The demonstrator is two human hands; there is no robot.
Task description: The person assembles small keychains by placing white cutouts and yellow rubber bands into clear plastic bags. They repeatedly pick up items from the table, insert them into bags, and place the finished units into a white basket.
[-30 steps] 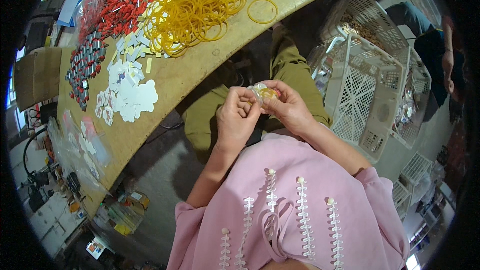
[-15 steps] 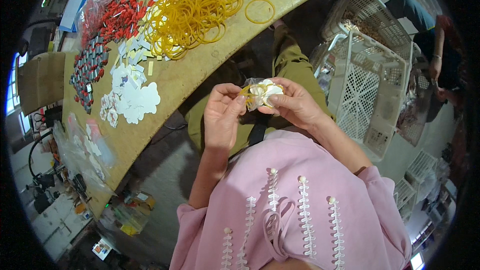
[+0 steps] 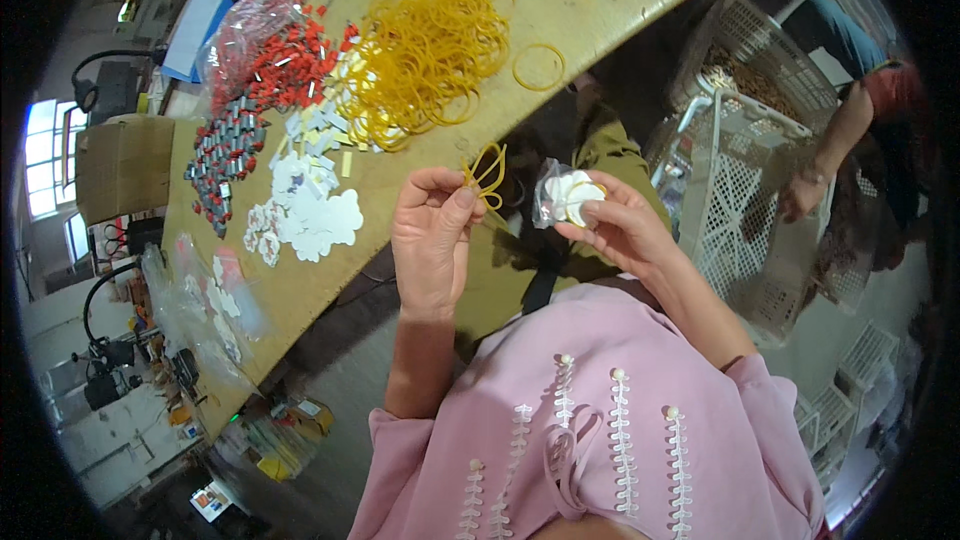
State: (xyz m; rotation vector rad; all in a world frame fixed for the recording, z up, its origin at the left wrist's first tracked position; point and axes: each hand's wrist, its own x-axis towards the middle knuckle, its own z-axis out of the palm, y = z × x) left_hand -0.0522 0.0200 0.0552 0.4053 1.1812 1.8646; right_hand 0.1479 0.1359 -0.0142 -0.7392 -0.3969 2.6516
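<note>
My left hand (image 3: pixel 432 240) is closed in a pinch on a few looped yellow rubber bands (image 3: pixel 488 176), which stick up and out from the fingertips. To its right, my right hand (image 3: pixel 630 232) grips a small clear plastic packet (image 3: pixel 562 196) with white pieces in it; a yellow band seems to lie across it. Both hands are in the air over my lap, a short way apart. Beyond them on the table (image 3: pixel 385 180) lies a big heap of yellow rubber bands (image 3: pixel 430 65), with white scalloped cards (image 3: pixel 318 218) to its left.
Small grey cylinders (image 3: pixel 226 152), red pieces (image 3: pixel 290 70) and clear plastic bags (image 3: pixel 195 315) lie on the table's left part. At the right stand pale plastic crates (image 3: pixel 735 165). Another person's hand (image 3: pixel 800 196) reaches over a crate there. A cardboard box (image 3: pixel 122 168) stands beyond the left edge.
My hands have moved apart: the left keeps the loose rubber bands, the right has drawn the packet to the right. The other person's hand has come further over the crate. The view has shifted.
</note>
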